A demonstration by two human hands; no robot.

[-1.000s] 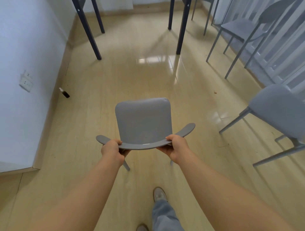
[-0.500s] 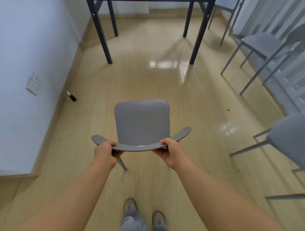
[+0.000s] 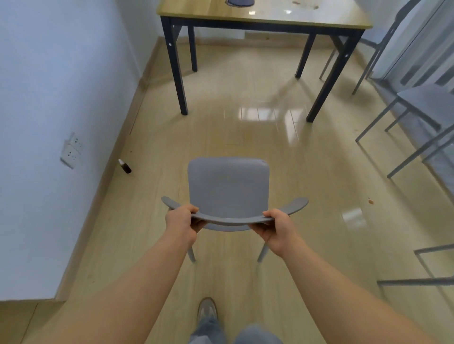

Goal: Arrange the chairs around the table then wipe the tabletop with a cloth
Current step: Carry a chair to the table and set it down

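Two hands do the work here: the left hand (image 3: 181, 221) and the right hand (image 3: 275, 227) each wrap round the curved backrest (image 3: 296, 204) of the grey chair (image 3: 228, 186), one at either side of the seat, so the hold looks balanced. The chair stands in the open floor (image 3: 245, 142), well short of the table (image 3: 265, 22), with its seat pointing toward the table's near side. Whether its feet touch the floor I cannot tell. The step in hand appears to be bringing this chair up to that near side. To do it well, keep both grips level so the chair does not swing, and steer the seat into the gap between the two dark front legs (image 3: 178, 81) rather than at either one. Lifting is likely kinder than dragging on so glossy a floor. Set the feet down together and slide the seat under the rim without knocking the frame. The path ahead looks open, but a small bottle (image 3: 124, 166) lies by the wall on the left, and other grey chairs (image 3: 422, 103) stand close along the right, so a straight line down the middle is safest. Those chairs probably need placing too. Marks show on the tabletop, and a dark object (image 3: 239, 2) sits at its far edge, though I cannot tell if it is a cloth.
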